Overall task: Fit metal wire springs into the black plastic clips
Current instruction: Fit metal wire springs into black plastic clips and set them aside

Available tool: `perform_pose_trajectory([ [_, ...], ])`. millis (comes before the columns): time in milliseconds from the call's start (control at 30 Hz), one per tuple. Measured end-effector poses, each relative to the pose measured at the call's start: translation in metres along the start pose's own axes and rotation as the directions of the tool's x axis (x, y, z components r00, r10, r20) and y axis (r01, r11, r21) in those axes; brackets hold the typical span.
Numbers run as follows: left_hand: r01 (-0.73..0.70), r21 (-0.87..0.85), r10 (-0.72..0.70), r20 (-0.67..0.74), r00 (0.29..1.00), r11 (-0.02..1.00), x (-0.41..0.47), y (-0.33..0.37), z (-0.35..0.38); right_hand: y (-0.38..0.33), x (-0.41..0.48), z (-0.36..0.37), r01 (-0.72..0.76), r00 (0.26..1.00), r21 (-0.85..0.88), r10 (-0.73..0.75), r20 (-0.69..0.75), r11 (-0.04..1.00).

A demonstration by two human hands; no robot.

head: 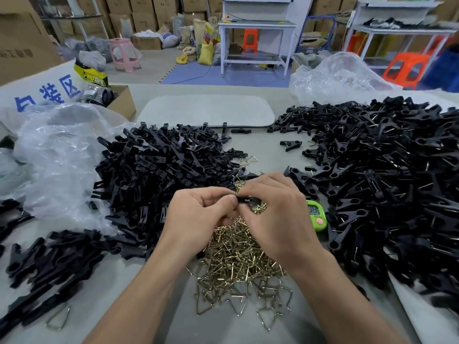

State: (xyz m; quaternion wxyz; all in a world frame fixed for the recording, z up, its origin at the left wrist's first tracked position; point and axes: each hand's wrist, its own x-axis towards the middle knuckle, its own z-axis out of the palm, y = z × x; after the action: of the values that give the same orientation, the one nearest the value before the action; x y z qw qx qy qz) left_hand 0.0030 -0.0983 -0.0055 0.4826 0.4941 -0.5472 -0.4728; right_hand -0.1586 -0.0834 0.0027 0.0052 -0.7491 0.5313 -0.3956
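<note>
— One black clip (248,200), where is it?
— Held over the pile of wire springs (238,264), between both hands.
— How is it gripped?
— The left hand (198,214) curls its fingers round one end, and the right hand (273,212) pinches the other.
— Around them?
— A left heap of black pieces (161,175), a right heap of clips showing wire (385,182), and a green timer (316,216) just beside the right hand.

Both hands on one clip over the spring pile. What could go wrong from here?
1. The clip is pinched between the left hand and right hand above the spring pile; a slip could drop it among the tangled wires.
2. The left clip pile spills into the springs, so unfitted parts might get mixed with them.
</note>
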Motion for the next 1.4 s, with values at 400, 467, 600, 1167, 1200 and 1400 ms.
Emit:
perform_pose_trajectory([
  [400, 0.014, 0.193, 0.018, -0.161, 0.987, 0.981, 0.0, -0.005, -0.017, 0.012, 0.003, -0.002, -0.174, 0.981, 0.022, 0.171, 0.093, 0.984],
  [467, 0.016, 0.179, 0.029, -0.243, 0.97, 0.984, 0.001, -0.005, -0.019, 0.016, 0.005, 0.001, -0.282, 0.941, -0.116, 0.298, 0.16, 0.952],
  [600, -0.019, 0.149, 0.06, -0.277, 0.959, 0.989, 0.002, -0.006, -0.017, 0.019, 0.01, 0.007, -0.237, 0.896, -0.23, 0.304, 0.324, 0.944],
  [1167, -0.02, 0.249, 0.086, -0.258, 0.962, 0.968, 0.001, -0.012, -0.005, 0.025, 0.007, -0.005, -0.119, 0.824, -0.315, 0.271, 0.497, 0.942],
  [1200, -0.027, 0.248, 0.092, -0.255, 0.962, 0.968, 0.001, -0.012, -0.005, 0.026, 0.007, -0.005, -0.038, 0.831, -0.343, 0.22, 0.51, 0.939],
  [1400, -0.064, 0.298, 0.148, -0.269, 0.952, 0.952, 0.013, -0.018, -0.007, 0.028, 0.011, -0.002, -0.184, 0.912, -0.196, 0.242, 0.332, 0.963],
])
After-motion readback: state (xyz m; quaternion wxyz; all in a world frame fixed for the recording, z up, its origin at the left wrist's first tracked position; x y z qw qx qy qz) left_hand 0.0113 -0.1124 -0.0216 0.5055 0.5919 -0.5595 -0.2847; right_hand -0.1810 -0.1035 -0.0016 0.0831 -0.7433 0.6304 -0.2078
